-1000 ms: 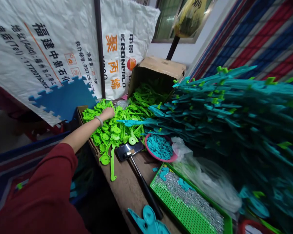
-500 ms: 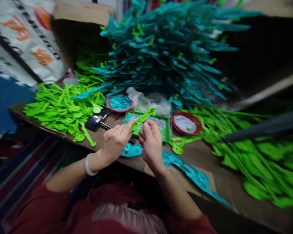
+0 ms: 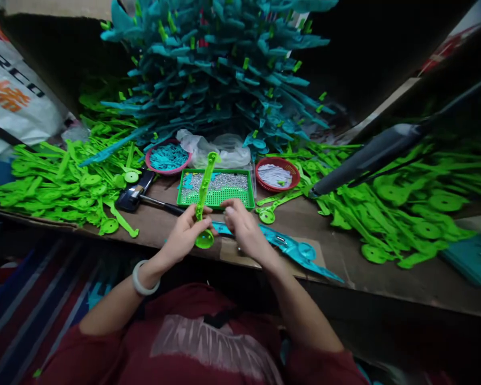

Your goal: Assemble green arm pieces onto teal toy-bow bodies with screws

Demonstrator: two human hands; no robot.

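Observation:
My left hand (image 3: 186,235) is closed round a long bright green plastic part (image 3: 204,192) that stands nearly upright, its round end down near my fingers. My right hand (image 3: 242,230) is next to it, fingers curled in a pinch by the part's lower stem; what they hold, if anything, is too small to see. Both hands hover over the wooden table's near edge (image 3: 344,262), above a teal plastic part (image 3: 292,248) lying flat. Just beyond them sits a green tray (image 3: 216,188) of small silvery pieces.
A hammer (image 3: 140,197) lies left of the tray. Heaps of green parts lie at left (image 3: 60,182) and right (image 3: 401,208). A tall stack of teal parts (image 3: 212,80) rises behind. A pink bowl (image 3: 167,158), a red bowl (image 3: 276,174) and a plastic bag (image 3: 220,149) stand between.
My left hand came back from the left green heap with one green part. Both hands now meet at the table's near edge, and the part has swung from slanted to nearly upright.

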